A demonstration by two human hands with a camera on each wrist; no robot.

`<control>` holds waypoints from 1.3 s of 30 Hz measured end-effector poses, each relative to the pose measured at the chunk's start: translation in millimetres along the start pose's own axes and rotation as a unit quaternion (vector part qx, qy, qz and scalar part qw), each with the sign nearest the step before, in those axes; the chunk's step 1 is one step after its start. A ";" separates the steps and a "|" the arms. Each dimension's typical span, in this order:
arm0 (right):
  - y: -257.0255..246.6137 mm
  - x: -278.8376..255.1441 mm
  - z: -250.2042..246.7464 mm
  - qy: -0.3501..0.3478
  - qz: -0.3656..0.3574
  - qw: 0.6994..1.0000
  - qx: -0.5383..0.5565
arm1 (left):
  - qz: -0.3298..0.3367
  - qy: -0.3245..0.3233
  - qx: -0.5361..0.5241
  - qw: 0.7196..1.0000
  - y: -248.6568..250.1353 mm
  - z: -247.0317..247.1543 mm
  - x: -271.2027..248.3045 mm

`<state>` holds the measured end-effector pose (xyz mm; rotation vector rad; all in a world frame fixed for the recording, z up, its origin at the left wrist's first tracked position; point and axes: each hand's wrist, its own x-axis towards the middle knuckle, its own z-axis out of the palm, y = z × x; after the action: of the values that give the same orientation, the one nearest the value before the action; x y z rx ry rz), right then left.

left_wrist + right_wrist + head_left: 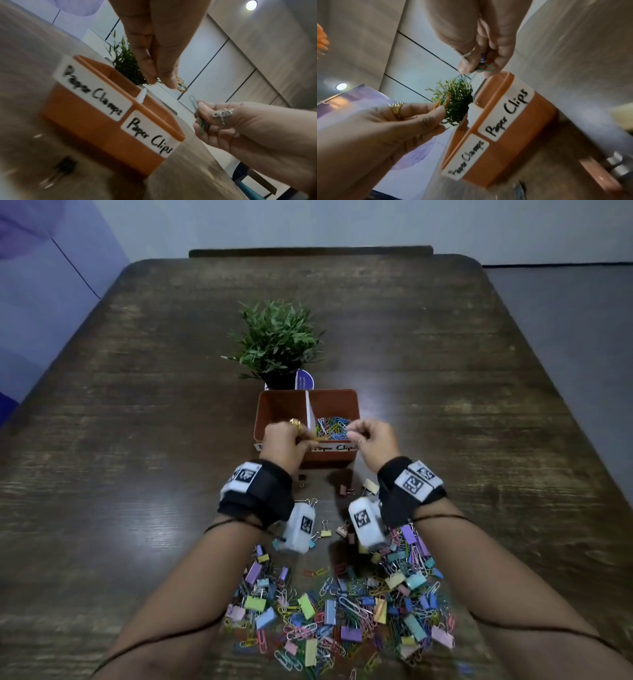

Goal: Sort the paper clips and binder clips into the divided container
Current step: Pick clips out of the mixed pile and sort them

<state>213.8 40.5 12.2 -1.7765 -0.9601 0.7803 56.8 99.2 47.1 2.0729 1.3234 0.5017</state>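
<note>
**Two handfuls over the container**

Both hands hover above the divided container [352, 405]. Left hand [286, 440] pinches orange paper clips [444, 100]; right hand [371, 438] pinches green ones [485, 67]. Next, I judge: release over its right "Paper Clips" compartment.

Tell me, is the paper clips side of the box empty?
No. The right compartment of the orange box holds a heap of coloured paper clips.

In the head view the left hand [287, 441] hides the "Paper Clamps" label on the container [337, 402], and what lies in that left compartment cannot be told. The pile [339, 607] below the container is smeared; single clips blur together. Both wrist views are blurred near the tabletop [25, 121].
</note>
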 end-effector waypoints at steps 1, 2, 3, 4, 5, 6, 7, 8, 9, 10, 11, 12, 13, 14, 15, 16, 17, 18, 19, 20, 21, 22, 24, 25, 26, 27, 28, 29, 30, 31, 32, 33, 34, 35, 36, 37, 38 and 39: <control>-1.7 14.0 0.4 0.013 -0.007 1.000 -0.006 | 0.000 0.012 0.013 1.000 6.1 2.3 13.4; -3.0 26.6 1.7 0.022 -0.012 1.000 -0.019 | -0.003 0.016 0.026 1.000 11.6 5.0 26.0; -3.6 37.7 3.4 0.026 -0.011 0.999 -0.031 | -0.009 0.016 0.040 0.999 15.3 9.3 38.4; -3.6 46.5 4.9 0.026 -0.008 0.999 -0.039 | -0.018 0.014 0.050 0.998 17.2 14.5 50.0; -2.7 53.1 6.3 0.022 -0.003 0.999 -0.048 | -0.030 0.010 0.057 0.998 17.0 20.2 59.8; -2.0 57.7 6.7 0.015 -0.003 0.998 -0.065 | -0.042 0.002 0.066 0.997 15.8 25.6 67.0; -0.4 59.9 6.8 0.002 -0.006 0.996 -0.088 | -0.050 -0.012 0.077 0.996 14.3 30.4 71.5; 0.6 59.6 5.7 -0.016 -0.013 0.994 -0.108 | -0.053 -0.026 0.088 0.994 12.9 34.3 73.1; 1.5 57.5 4.0 -0.031 -0.022 0.992 -0.117 | -0.050 -0.037 0.090 0.994 11.7 37.3 73.2; 1.8 53.2 1.5 -0.043 -0.029 0.992 -0.117 | -0.039 -0.042 0.081 0.995 11.9 38.5 70.6; 2.5 47.3 -2.2 -0.044 -0.043 0.992 -0.112 | -0.019 -0.042 0.069 0.997 12.9 38.3 66.1; 3.7 40.0 -7.4 -0.033 -0.064 0.991 -0.109 | 0.009 -0.037 0.058 0.998 14.1 37.1 58.9; 5.5 30.6 -13.3 -0.015 -0.088 0.990 -0.112 | 0.042 -0.026 0.054 0.997 15.1 35.8 49.7; 7.0 18.9 -20.5 0.003 -0.106 0.988 -0.115 | 0.078 -0.013 0.052 0.996 16.0 35.4 39.0; 10.5 5.9 -28.2 0.013 -0.110 0.987 -0.115 | 0.111 -0.003 0.044 0.993 16.3 36.8 26.9; 14.6 -8.9 -36.6 0.015 -0.103 0.988 -0.114 | 0.136 -0.006 0.033 0.990 16.2 40.0 13.2; 20.6 -24.5 -44.9 0.006 -0.083 0.989 -0.121 | 0.152 -0.025 0.031 0.988 15.8 44.9 0.1; 28.8 -40.6 -52.5 -0.012 -0.055 0.988 -0.140 | 0.155 -0.062 0.039 0.985 15.5 51.7 -13.3; 39.2 -55.7 -58.9 -0.036 -0.022 0.985 -0.169 | 0.143 -0.113 0.057 0.982 16.0 60.4 -26.2; 50.0 -69.5 -64.2 -0.058 0.011 0.978 -0.199 | 0.126 -0.169 0.077 0.975 17.2 70.9 -38.1; 60.6 -82.0 -68.2 -0.075 0.043 0.972 -0.220 | 0.111 -0.219 0.091 0.965 17.9 83.5 -49.4; 70.9 -93.1 -70.7 -0.088 0.066 0.966 -0.235 | 0.103 -0.255 0.103 0.956 18.5 96.7 -60.6; 87.9 -110.1 -71.8 -0.114 0.079 0.950 -0.278 | 0.109 -0.283 0.135 0.944 19.1 121.7 -80.2; 94.3 -117.0 -71.1 -0.117 0.076 0.944 -0.300 | 0.115 -0.283 0.152 0.940 17.9 131.5 -87.9; 99.5 -122.8 -69.7 -0.117 0.073 0.939 -0.314 | 0.119 -0.281 0.168 0.937 16.0 138.9 -94.1; 103.2 -127.3 -68.4 -0.116 0.070 0.936 -0.325 | 0.123 -0.278 0.184 0.935 14.1 143.0 -98.0; 105.3 -130.2 -67.2 -0.118 0.068 0.931 -0.339 | 0.129 -0.276 0.198 0.932 11.8 144.5 -100.1; 105.2 -131.6 -67.1 -0.123 0.070 0.924 -0.356 | 0.135 -0.273 0.207 0.930 9.3 144.1 -100.6; 104.2 -131.8 -67.5 -0.127 0.075 0.917 -0.371 | 0.138 -0.271 0.213 0.928 6.9 141.9 -100.5; 103.8 -131.1 -68.2 -0.129 0.081 0.914 -0.377 | 0.135 -0.273 0.216 0.928 4.5 139.2 -99.8; 103.1 -129.1 -69.1 -0.125 0.084 0.915 -0.375 | 0.131 -0.272 0.214 0.929 2.4 136.1 -99.0; 102.9 -126.1 -69.1 -0.118 0.086 0.920 -0.364 | 0.129 -0.269 0.213 0.930 1.0 133.1 -97.6; 103.0 -122.3 -68.8 -0.106 0.084 0.927 -0.349 | 0.130 -0.262 0.206 0.934 0.1 130.5 -96.0; 102.7 -118.7 -67.6 -0.091 0.081 0.935 -0.333 | 0.134 -0.251 0.195 0.939 0.6 128.2 -94.9; 101.6 -115.3 -65.7 -0.082 0.083 0.938 -0.325 | 0.142 -0.237 0.184 0.943 2.2 127.3 -94.2; 99.4 -112.4 -63.5 -0.078 0.084 0.938 -0.326 | 0.149 -0.225 0.174 0.947 4.2 127.2 -93.5; 97.7 -110.0 -60.8 -0.082 0.090 0.935 -0.332 | 0.156 -0.220 0.165 0.949 6.4 128.2 -92.9; 96.1 -108.1 -58.6 -0.091 0.094 0.932 -0.338 | 0.159 -0.223 0.160 0.948 8.7 130.0 -92.3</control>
<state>235.1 -102.7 -46.0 -2.4511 -1.3016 0.7995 102.6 -25.6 -41.3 2.4930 0.8486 -0.0692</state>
